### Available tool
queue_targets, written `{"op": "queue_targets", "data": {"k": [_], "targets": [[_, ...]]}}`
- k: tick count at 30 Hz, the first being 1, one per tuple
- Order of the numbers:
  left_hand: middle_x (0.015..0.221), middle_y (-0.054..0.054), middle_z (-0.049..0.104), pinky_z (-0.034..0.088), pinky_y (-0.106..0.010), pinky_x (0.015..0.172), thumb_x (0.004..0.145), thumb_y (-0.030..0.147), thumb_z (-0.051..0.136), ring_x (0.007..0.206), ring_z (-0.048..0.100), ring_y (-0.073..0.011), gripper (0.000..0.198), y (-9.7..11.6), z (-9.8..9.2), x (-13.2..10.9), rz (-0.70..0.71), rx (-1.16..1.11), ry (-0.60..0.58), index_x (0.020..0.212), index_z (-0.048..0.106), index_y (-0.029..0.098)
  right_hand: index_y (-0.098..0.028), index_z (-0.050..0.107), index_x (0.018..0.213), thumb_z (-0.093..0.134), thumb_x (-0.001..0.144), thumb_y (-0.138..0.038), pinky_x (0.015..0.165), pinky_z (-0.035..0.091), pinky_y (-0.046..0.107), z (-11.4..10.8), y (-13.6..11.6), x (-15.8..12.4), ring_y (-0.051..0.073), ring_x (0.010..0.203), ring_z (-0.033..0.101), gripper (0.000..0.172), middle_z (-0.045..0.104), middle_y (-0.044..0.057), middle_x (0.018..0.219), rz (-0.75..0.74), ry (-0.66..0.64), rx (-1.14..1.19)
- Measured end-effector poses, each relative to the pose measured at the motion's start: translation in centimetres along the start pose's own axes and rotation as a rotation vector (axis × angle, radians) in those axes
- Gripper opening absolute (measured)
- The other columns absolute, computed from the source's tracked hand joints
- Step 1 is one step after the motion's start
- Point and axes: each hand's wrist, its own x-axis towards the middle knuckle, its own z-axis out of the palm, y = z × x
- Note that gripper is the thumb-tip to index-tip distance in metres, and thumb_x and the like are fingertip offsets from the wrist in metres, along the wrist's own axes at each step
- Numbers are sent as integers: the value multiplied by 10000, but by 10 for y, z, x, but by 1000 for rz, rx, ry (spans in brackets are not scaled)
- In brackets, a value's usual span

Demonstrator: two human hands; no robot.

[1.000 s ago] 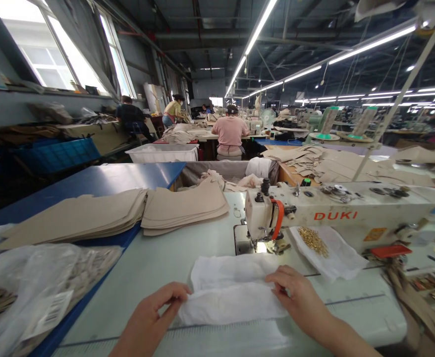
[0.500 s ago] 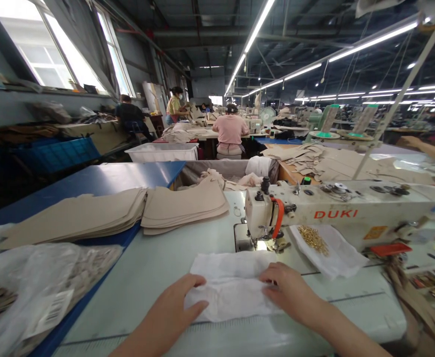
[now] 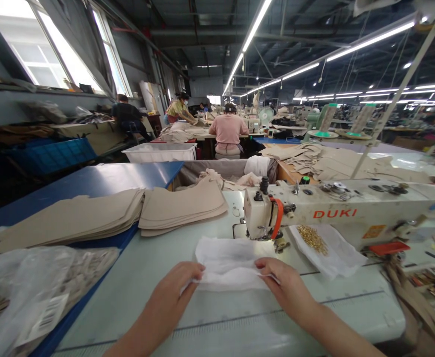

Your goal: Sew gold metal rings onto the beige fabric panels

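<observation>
A thin white cloth (image 3: pixel 232 258) lies folded on the pale sewing table (image 3: pixel 217 317), its far edge close to the needle area of the sewing machine (image 3: pixel 336 208). My left hand (image 3: pixel 176 285) pinches its left side between thumb and fingers. At the right side, my right hand (image 3: pixel 282 280) pinches the cloth the same way. The near edge is slightly raised between both hands. Right of the needle, another white sheet (image 3: pixel 346 253) carries a heap of small gold-coloured metal pieces (image 3: pixel 312 239).
Two stacks of beige cut panels, one on the left (image 3: pixel 80 215) and one nearer the machine (image 3: pixel 184 206), lie behind my left hand. A clear plastic bag (image 3: pixel 27 282) sits at the lower left. Beyond are a fabric-filled bin (image 3: pixel 236 171) and a seated person in pink (image 3: pixel 228 129).
Both hands have closed on the cloth's sides. The cloth has shifted away from me toward the machine, and its near part is now gathered up.
</observation>
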Motion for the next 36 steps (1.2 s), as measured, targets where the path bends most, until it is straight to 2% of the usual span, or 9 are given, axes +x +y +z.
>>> {"op": "queue_targets", "data": {"k": [5, 11, 16, 19, 22, 24, 27, 30, 36], "targets": [[1102, -38, 692, 487, -282, 952, 874, 225, 422, 1055, 627, -178, 185, -3, 2, -14, 71, 46, -105, 851, 606, 235, -214, 502, 765, 478, 826, -113, 961, 430, 339, 0, -10, -10, 199, 1168, 541, 121, 613, 95, 1219, -16, -170, 54], [1196, -39, 650, 453, -333, 1002, 853, 290, 503, 1130, 586, -209, 130, 1, -3, -27, -23, 57, -193, 835, 622, 242, -205, 550, 774, 560, 808, -148, 996, 409, 358, -9, -22, -23, 225, 1234, 484, 67, 543, 113, 1315, 22, -224, 29], [1029, -22, 696, 507, -255, 881, 891, 364, 440, 974, 643, -177, 227, 4, -5, -22, -124, -73, -176, 840, 628, 248, -209, 568, 745, 488, 896, -238, 966, 431, 353, -11, -21, -19, 217, 1143, 546, 173, 622, 103, 1168, 28, -130, 50], [909, -3, 697, 518, -230, 805, 867, 323, 459, 858, 652, -163, 185, 4, -3, -17, -170, -97, -141, 839, 624, 245, -204, 603, 933, 492, 864, -213, 1021, 382, 416, -8, -12, -16, 240, 1208, 487, 131, 557, 125, 1262, 68, 44, -5], [932, -9, 687, 525, -228, 766, 813, 254, 486, 808, 647, -159, 141, 2, 0, -15, -166, -101, -103, 813, 626, 237, -177, 514, 1225, 559, 742, -157, 1077, 309, 474, -3, -3, -14, 270, 1305, 377, 485, 423, 146, 1403, 156, 113, -22], [1029, -28, 673, 538, -238, 738, 794, 243, 499, 773, 648, -154, 165, -1, 3, -17, -165, -84, -86, 869, 645, 234, -158, 478, 1278, 557, 666, -103, 1055, 337, 471, -1, 0, -14, 274, 1252, 439, 619, 485, 148, 1342, 230, 77, 7], [1149, -64, 647, 556, -306, 781, 792, 286, 527, 808, 663, -184, 283, -5, 7, -21, -185, 9, -70, 1040, 652, 234, -167, 628, 1038, 496, 643, -55, 895, 457, 412, -1, -3, -14, 244, 958, 606, 431, 662, 91, 988, 245, -13, 34], [1115, -61, 675, 525, -382, 894, 806, 317, 533, 979, 646, -237, 285, -5, 8, -23, -151, 87, -93, 1048, 666, 246, -188, 648, 777, 460, 709, -66, 745, 474, 339, -3, -9, -15, 213, 791, 614, 235, 654, 52, 780, 164, -18, 38], [908, -27, 712, 542, -271, 808, 863, 310, 450, 869, 664, -185, 225, 6, 0, -19, -85, 1, -88, 815, 661, 251, -213, 609, 898, 460, 855, -177, 856, 440, 289, -7, -18, -18, 189, 947, 607, 159, 665, 54, 989, 128, 72, 185]]}}
